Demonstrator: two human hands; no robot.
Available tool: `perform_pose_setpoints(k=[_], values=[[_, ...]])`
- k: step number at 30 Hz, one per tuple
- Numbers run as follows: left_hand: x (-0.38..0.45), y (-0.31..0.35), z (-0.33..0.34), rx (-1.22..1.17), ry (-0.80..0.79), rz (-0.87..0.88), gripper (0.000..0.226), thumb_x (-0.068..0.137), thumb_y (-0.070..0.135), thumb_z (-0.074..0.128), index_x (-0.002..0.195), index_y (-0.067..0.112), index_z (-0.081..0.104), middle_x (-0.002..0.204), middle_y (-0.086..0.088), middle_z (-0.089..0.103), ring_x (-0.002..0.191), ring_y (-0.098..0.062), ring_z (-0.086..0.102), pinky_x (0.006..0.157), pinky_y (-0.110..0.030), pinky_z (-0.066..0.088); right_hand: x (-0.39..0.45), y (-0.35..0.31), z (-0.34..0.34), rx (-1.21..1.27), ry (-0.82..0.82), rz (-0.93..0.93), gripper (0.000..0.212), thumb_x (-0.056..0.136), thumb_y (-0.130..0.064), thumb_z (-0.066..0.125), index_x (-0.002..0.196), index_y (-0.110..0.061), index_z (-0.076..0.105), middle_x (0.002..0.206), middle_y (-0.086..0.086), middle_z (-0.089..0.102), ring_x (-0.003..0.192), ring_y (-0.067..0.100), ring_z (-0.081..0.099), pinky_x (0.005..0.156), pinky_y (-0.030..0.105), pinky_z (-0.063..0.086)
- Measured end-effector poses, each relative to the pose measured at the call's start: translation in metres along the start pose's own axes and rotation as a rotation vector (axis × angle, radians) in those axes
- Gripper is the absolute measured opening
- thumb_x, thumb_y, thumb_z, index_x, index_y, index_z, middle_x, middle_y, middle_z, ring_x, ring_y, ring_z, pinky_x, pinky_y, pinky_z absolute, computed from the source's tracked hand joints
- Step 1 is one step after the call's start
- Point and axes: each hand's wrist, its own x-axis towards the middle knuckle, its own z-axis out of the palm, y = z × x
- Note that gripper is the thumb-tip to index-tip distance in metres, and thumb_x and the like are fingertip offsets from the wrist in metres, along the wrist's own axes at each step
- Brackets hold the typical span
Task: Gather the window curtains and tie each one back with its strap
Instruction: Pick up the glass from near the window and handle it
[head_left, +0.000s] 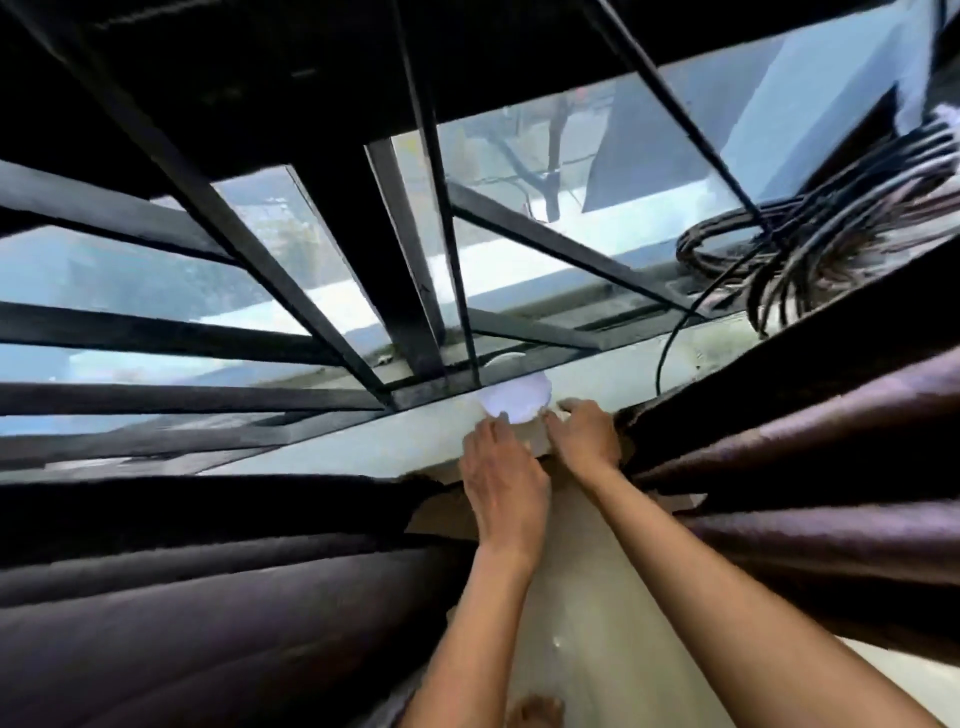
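At the window sill (363, 441) | left hand (506, 486) and right hand (587, 434) met between parted brown curtains (810, 467) | fingers seemingly pinching something pale, perhaps a strap; grip unclear

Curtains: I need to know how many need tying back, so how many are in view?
2. The left curtain hangs left of the hands, the right curtain right of them. Neither shows a strap; more may hang outside the frame.
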Motion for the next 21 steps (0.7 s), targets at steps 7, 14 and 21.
perform_pose_setpoints(k=[7, 14, 21], values=[[0.035, -0.014, 0.018, 0.014, -0.08, -0.02, 0.04, 0.091, 0.006, 0.049, 0.13, -0.001, 0.047, 0.126, -0.018, 0.054, 0.116, -0.033, 0.048, 0.095, -0.038, 0.04, 0.049, -0.008, 0.037, 0.031, 0.06, 0.11, 0.034, 0.091, -0.026, 0.059, 0.114, -0.001, 0.059, 0.119, 0.017, 0.062, 0.11, 0.033, 0.057, 0.072, 0.026, 0.036], [0.055, -0.024, 0.032, 0.005, -0.167, -0.023, 0.047, 0.099, 0.018, 0.041, 0.141, 0.001, 0.031, 0.144, -0.016, 0.038, 0.127, -0.031, 0.037, 0.102, -0.035, 0.032, 0.061, 0.013, 0.039, 0.177, 0.052, 0.098, 0.008, 0.079, -0.002, 0.057, 0.081, 0.001, 0.064, 0.07, 0.018, 0.071, 0.065, 0.032, 0.07, 0.063, 0.044, 0.059], [0.014, -0.024, 0.018, -0.11, -0.131, 0.074, 0.027, 0.095, 0.011, 0.042, 0.117, 0.005, 0.057, 0.115, -0.016, 0.052, 0.104, -0.03, 0.05, 0.072, -0.024, 0.03, -0.018, 0.063, -0.003, 0.294, -0.003, 0.046, 0.011, 0.083, 0.001, 0.056, 0.08, -0.004, 0.064, 0.057, 0.011, 0.067, 0.046, 0.009, 0.065, 0.057, 0.03, 0.058]])
